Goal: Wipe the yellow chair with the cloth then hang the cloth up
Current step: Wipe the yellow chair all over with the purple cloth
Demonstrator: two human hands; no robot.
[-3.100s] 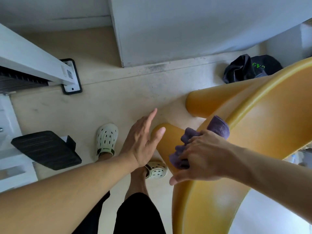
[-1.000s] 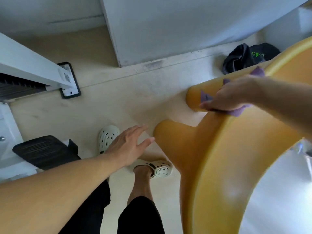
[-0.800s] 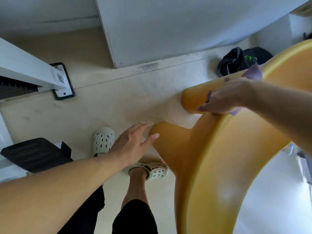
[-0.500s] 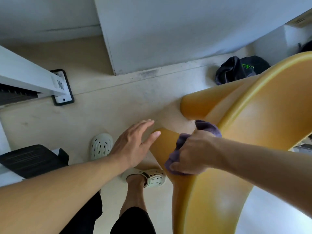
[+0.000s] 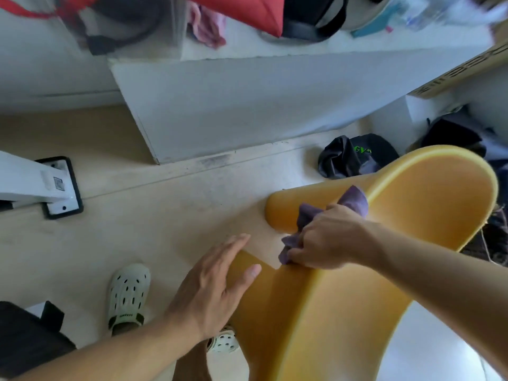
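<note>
The yellow chair (image 5: 343,312) fills the lower right of the head view, its moulded shell tilted towards me. My right hand (image 5: 327,240) grips a bunched purple cloth (image 5: 354,200) and presses it against the chair's outer surface just below the rim. My left hand (image 5: 211,287) lies flat with straight fingers on the chair's near leg, at the lower middle.
A white cabinet (image 5: 247,105) stands behind, with bags and clothes on top. A dark bag (image 5: 349,155) lies on the floor by the chair. A white frame foot (image 5: 59,188) is at the left. My feet in white clogs (image 5: 126,295) stand below.
My right hand swept the cloth up to the far leg, down to the near leg, and now sits between them. The left hand came to rest on the near leg. The view tilted up.
</note>
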